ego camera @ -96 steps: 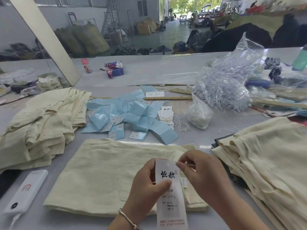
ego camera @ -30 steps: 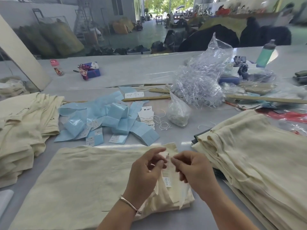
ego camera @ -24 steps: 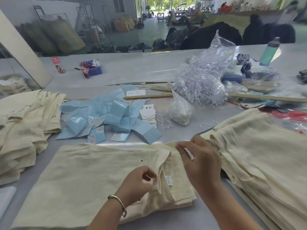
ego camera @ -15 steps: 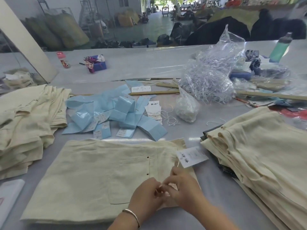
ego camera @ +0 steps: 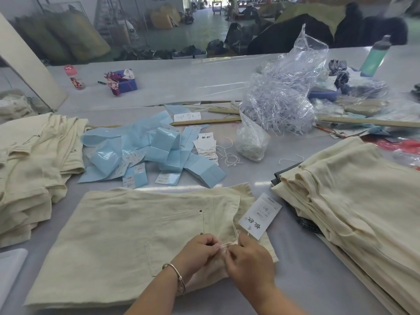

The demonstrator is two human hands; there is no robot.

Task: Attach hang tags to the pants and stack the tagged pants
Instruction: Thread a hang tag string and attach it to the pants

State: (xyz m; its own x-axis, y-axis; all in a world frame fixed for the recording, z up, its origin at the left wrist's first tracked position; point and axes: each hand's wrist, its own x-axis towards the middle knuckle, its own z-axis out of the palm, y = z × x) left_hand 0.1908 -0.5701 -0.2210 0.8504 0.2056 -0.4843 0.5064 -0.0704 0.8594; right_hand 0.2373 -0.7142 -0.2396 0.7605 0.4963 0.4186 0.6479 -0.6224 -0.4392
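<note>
At the counter's near edge, the left hand (ego camera: 200, 247) and right hand (ego camera: 248, 258) pinch a string (ego camera: 229, 243) on folded pants (ego camera: 127, 235); its hang tag (ego camera: 260, 215) overhangs their right edge. Bare counter (ego camera: 295, 258) separates them from the right stack (ego camera: 354, 201). Blue wrappers (ego camera: 159, 151) lie farther back.

Cream pants (ego camera: 127, 237) flat at lower centre of frame. Left hand (ego camera: 200, 250) and right hand (ego camera: 250, 260) meet over waistband edge, both pinching thin cord (ego camera: 229, 243). White hang tag (ego camera: 260, 215) lies just right of waistband, cord leading to it. Pants stack (ego camera: 354, 201) at right, second pile (ego camera: 29, 164) at left. Blue paper slips (ego camera: 145, 151) centre, plastic bag (ego camera: 284, 98) upper right.
</note>
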